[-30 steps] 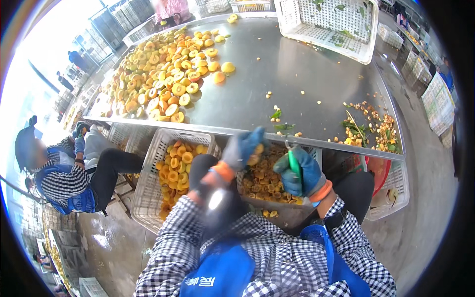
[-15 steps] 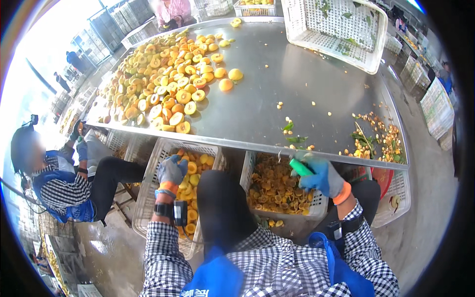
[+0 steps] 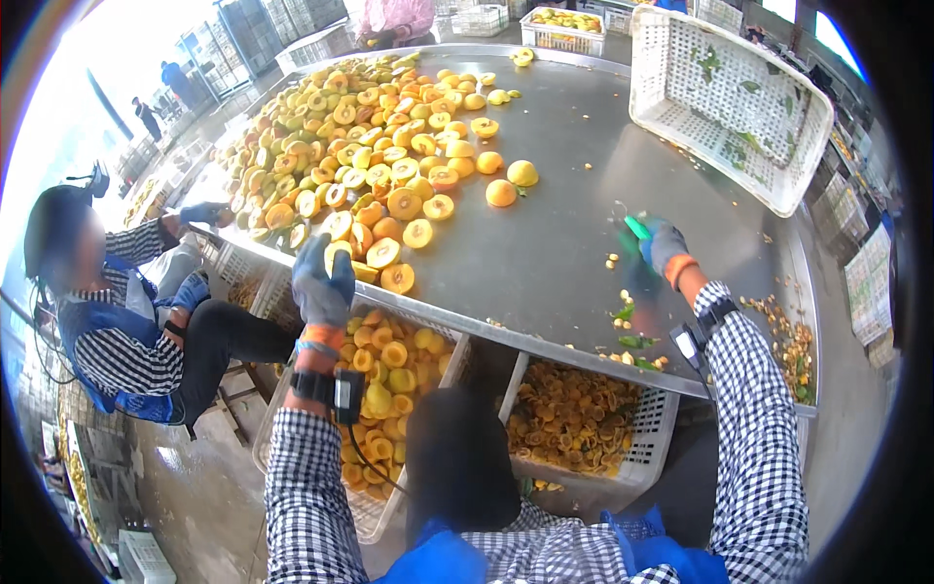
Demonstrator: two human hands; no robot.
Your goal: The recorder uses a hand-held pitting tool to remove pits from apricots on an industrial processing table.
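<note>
My left hand [image 3: 324, 284], in a grey glove, is at the near edge of the metal table, its fingers closed around a yellow peach half [image 3: 337, 253] at the edge of a large heap of halved peaches [image 3: 384, 185]. My right hand [image 3: 664, 245], in a blue-grey glove, is above the table's middle right. It grips a green-handled pitting tool [image 3: 637, 227] whose thin metal loop points away to the left. Below the table, a white crate of peach halves [image 3: 389, 389] stands by my left leg. A second crate, of brownish peach scraps [image 3: 574, 419], stands between my legs.
A white basket [image 3: 730, 107] with leaves lies tilted at the table's far right. Pits and leaves [image 3: 783, 336] are scattered along the right edge. A co-worker [image 3: 122, 302] sits at my left, one gloved hand at the heap. Another person [image 3: 394, 19] is across the table.
My left hand has moved up from the peach crate to the heap's near edge. My right hand has lifted away from the scrap crate and out over the table, still holding the pitting tool.
</note>
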